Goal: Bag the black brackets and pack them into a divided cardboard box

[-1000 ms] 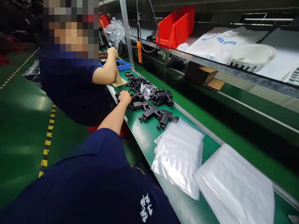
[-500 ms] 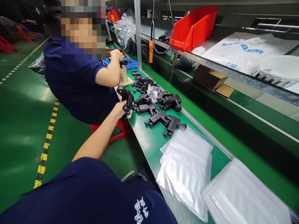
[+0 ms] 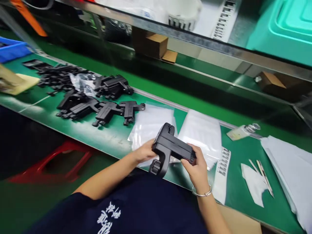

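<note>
A black plastic bracket (image 3: 174,144) is held up over the bench's front edge, between both hands. My left hand (image 3: 145,152) grips its clamp end, with the fingers partly hidden behind it. At the other end, my right hand (image 3: 197,162) pinches the narrow tip between thumb and fingers; a bangle circles that wrist. Behind the bracket lie clear plastic bags (image 3: 152,122) and a second stack of bags (image 3: 202,131). Several similar black brackets (image 3: 106,112) rest on the green bench to the left.
Small black parts (image 3: 58,76) and a blue tray (image 3: 14,50) are at the far left. A bottle (image 3: 240,132), label strip (image 3: 221,175), tweezers (image 3: 264,175) and white sheets (image 3: 290,175) lie right. A metal shelf (image 3: 195,40) crosses above; a red stool (image 3: 51,165) stands below.
The view has swung right, and the other person is out of sight. The bracket in my left hand has come in front of my body, and my right hand now holds it too.
</note>
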The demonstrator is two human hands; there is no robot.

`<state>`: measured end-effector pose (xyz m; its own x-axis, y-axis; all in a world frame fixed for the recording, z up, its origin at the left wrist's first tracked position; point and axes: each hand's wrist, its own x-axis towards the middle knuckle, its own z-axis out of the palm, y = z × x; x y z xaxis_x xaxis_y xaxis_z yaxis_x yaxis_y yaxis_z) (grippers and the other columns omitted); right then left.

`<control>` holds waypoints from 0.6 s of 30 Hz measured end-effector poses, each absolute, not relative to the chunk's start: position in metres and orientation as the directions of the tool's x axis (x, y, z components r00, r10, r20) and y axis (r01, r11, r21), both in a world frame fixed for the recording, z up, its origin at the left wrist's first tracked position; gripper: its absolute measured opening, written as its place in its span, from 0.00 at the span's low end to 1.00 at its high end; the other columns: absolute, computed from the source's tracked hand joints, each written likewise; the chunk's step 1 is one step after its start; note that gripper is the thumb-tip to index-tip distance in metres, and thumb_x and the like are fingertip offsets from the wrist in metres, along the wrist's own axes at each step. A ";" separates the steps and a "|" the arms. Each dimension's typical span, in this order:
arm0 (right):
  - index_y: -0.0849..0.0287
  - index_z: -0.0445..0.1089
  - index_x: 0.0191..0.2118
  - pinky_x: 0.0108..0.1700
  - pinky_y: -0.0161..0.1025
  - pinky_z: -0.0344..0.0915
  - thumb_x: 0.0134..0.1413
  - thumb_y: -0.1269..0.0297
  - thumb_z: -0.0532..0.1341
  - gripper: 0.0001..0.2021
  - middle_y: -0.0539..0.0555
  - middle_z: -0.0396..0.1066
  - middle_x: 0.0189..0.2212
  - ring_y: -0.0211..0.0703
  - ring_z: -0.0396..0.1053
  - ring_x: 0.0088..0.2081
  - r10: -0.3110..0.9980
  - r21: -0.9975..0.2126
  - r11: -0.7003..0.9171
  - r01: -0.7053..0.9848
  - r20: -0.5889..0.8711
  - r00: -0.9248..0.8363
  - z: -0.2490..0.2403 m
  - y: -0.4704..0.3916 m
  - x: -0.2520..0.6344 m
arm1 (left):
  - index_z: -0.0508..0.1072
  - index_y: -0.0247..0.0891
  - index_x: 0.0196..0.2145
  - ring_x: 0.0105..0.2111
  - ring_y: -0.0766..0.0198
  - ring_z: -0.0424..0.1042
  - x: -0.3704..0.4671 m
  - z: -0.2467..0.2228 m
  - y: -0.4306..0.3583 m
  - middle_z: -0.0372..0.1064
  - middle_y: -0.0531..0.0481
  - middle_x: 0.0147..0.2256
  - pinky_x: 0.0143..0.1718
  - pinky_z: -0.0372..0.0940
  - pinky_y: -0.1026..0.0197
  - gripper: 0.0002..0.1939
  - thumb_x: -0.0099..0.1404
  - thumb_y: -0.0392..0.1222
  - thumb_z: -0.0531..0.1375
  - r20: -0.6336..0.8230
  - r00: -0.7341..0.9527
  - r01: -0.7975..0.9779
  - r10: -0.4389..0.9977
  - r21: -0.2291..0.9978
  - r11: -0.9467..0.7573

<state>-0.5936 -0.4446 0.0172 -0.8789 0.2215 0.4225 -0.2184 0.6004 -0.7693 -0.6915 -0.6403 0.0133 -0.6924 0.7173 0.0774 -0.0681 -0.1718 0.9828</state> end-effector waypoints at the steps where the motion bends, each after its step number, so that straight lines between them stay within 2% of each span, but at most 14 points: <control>1: 0.52 0.67 0.52 0.43 0.46 0.72 0.53 0.59 0.64 0.20 0.58 0.67 0.46 0.50 0.69 0.48 0.224 -0.744 0.629 -0.224 0.450 -0.864 0.017 -0.436 -0.587 | 0.69 0.37 0.55 0.44 0.47 0.75 -0.695 0.015 -0.640 0.74 0.37 0.46 0.43 0.68 0.49 0.37 0.53 0.60 0.63 0.034 -0.659 -0.155 0.752 0.971 -0.180; 3: 0.52 0.68 0.51 0.44 0.47 0.72 0.53 0.60 0.64 0.19 0.57 0.66 0.44 0.49 0.69 0.46 0.190 -0.670 0.702 -0.241 0.502 -0.843 0.017 -0.420 -0.572 | 0.69 0.36 0.54 0.43 0.47 0.74 -0.702 0.018 -0.635 0.74 0.38 0.45 0.41 0.68 0.53 0.37 0.54 0.63 0.62 -0.055 -0.619 -0.265 0.784 0.954 -0.142; 5: 0.52 0.68 0.52 0.47 0.49 0.71 0.52 0.56 0.65 0.20 0.58 0.66 0.44 0.50 0.68 0.47 0.132 -0.641 0.718 -0.271 0.508 -0.851 0.015 -0.408 -0.559 | 0.70 0.35 0.52 0.43 0.49 0.72 -0.703 0.017 -0.624 0.73 0.40 0.44 0.41 0.67 0.55 0.34 0.56 0.63 0.62 -0.097 -0.664 -0.199 0.741 0.979 -0.051; 7: 0.53 0.67 0.53 0.46 0.49 0.71 0.52 0.46 0.63 0.26 0.59 0.67 0.45 0.51 0.69 0.46 0.164 -0.738 0.631 -0.241 0.431 -0.887 0.011 -0.400 -0.553 | 0.70 0.35 0.49 0.44 0.51 0.70 -0.699 0.016 -0.612 0.72 0.42 0.43 0.42 0.65 0.57 0.33 0.57 0.64 0.61 -0.070 -0.748 -0.060 0.660 0.997 0.038; 8: 0.54 0.67 0.53 0.42 0.48 0.71 0.54 0.41 0.59 0.28 0.59 0.68 0.43 0.50 0.70 0.42 0.225 -0.825 0.537 -0.174 0.339 -0.913 0.007 -0.396 -0.552 | 0.69 0.35 0.49 0.44 0.51 0.70 -0.695 0.017 -0.608 0.71 0.42 0.44 0.43 0.65 0.56 0.34 0.57 0.66 0.60 -0.039 -0.770 0.013 0.637 0.997 0.077; 10: 0.58 0.70 0.47 0.29 0.41 0.69 0.57 0.36 0.50 0.30 0.55 0.69 0.31 0.42 0.68 0.27 0.335 -0.968 0.249 0.029 0.058 -0.940 -0.001 -0.392 -0.555 | 0.66 0.35 0.51 0.45 0.52 0.69 -0.689 0.019 -0.603 0.70 0.42 0.45 0.44 0.64 0.56 0.36 0.57 0.68 0.58 0.041 -0.775 0.169 0.631 0.975 0.144; 12: 0.59 0.69 0.37 0.20 0.35 0.60 0.59 0.38 0.48 0.27 0.46 0.60 0.18 0.34 0.56 0.16 0.326 -0.980 -0.047 0.192 -0.197 -0.925 -0.008 -0.390 -0.559 | 0.65 0.36 0.52 0.44 0.52 0.69 -0.684 0.023 -0.604 0.70 0.43 0.45 0.44 0.64 0.55 0.37 0.56 0.68 0.59 0.108 -0.746 0.306 0.657 0.932 0.194; 13: 0.58 0.68 0.34 0.19 0.34 0.57 0.58 0.39 0.51 0.25 0.44 0.56 0.15 0.33 0.52 0.15 0.298 -0.965 -0.138 0.222 -0.254 -0.920 -0.010 -0.390 -0.561 | 0.64 0.36 0.52 0.44 0.52 0.69 -0.682 0.024 -0.605 0.69 0.44 0.44 0.44 0.64 0.55 0.37 0.56 0.68 0.59 0.129 -0.734 0.349 0.667 0.914 0.208; 15: 0.57 0.66 0.32 0.20 0.34 0.59 0.57 0.43 0.55 0.20 0.44 0.57 0.16 0.33 0.53 0.16 0.306 -0.975 -0.148 0.168 -0.207 -0.929 -0.011 -0.390 -0.561 | 0.64 0.37 0.52 0.43 0.53 0.69 -0.680 0.024 -0.604 0.70 0.45 0.43 0.44 0.63 0.55 0.36 0.55 0.67 0.60 0.148 -0.739 0.371 0.657 0.904 0.214; 16: 0.57 0.66 0.33 0.22 0.35 0.61 0.58 0.45 0.55 0.18 0.46 0.60 0.18 0.34 0.57 0.18 0.341 -0.993 -0.053 0.108 -0.120 -0.932 -0.010 -0.390 -0.560 | 0.65 0.36 0.51 0.43 0.53 0.69 -0.681 0.023 -0.603 0.70 0.44 0.43 0.44 0.63 0.55 0.36 0.56 0.67 0.60 0.140 -0.759 0.339 0.636 0.919 0.202; 18: 0.56 0.68 0.36 0.29 0.39 0.67 0.60 0.51 0.56 0.13 0.50 0.67 0.25 0.39 0.66 0.26 0.366 -0.957 0.284 -0.063 0.169 -0.915 -0.005 -0.388 -0.557 | 0.66 0.36 0.50 0.43 0.53 0.69 -0.682 0.018 -0.598 0.70 0.43 0.43 0.44 0.63 0.55 0.35 0.57 0.67 0.59 0.050 -0.805 0.167 0.591 0.975 0.145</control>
<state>-0.5570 -0.3877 -0.0047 -0.9152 0.3659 0.1691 -0.0633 0.2838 -0.9568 -0.6819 -0.5980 0.0178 -0.8052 0.5909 0.0502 0.1673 0.1451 0.9752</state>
